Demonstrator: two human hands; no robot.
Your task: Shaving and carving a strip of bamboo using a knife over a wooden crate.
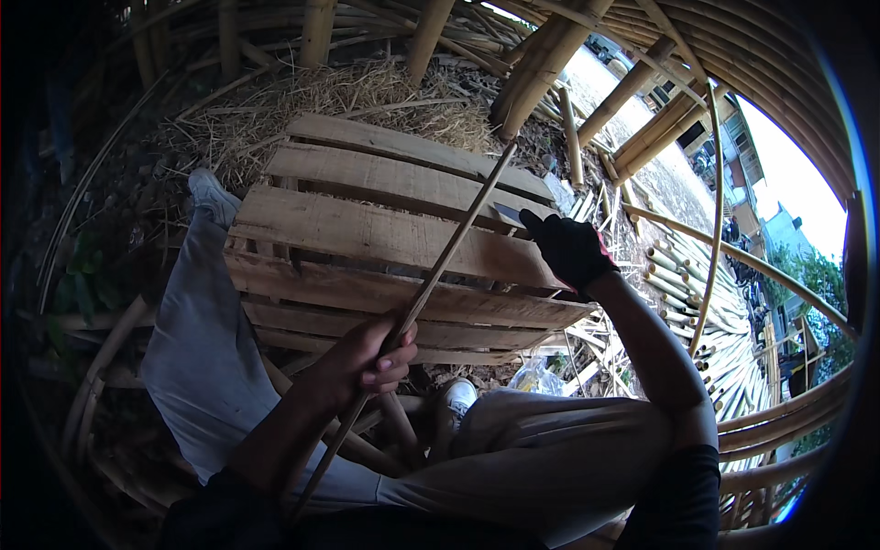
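My bare left hand (378, 356) is wrapped round a long thin bamboo stick (456, 240), which slants from my lap up over a slatted wooden pallet (348, 229). The stick's far end reaches past the pallet's middle. On my right hand (570, 252) is a black glove with a bit of red at the cuff. It is closed on a knife whose short grey blade (509, 212) points left toward the stick. A gap shows between blade and stick; the knife's handle is hidden inside the glove.
Dry straw and shavings (367, 92) heap beyond the pallet. Thick bamboo posts (547, 64) rise at the back. Many cut bamboo poles (706, 302) lie stacked to the right, behind a bent bamboo rail (752, 261). A clear plastic bag (539, 378) lies by the pallet's near right corner.
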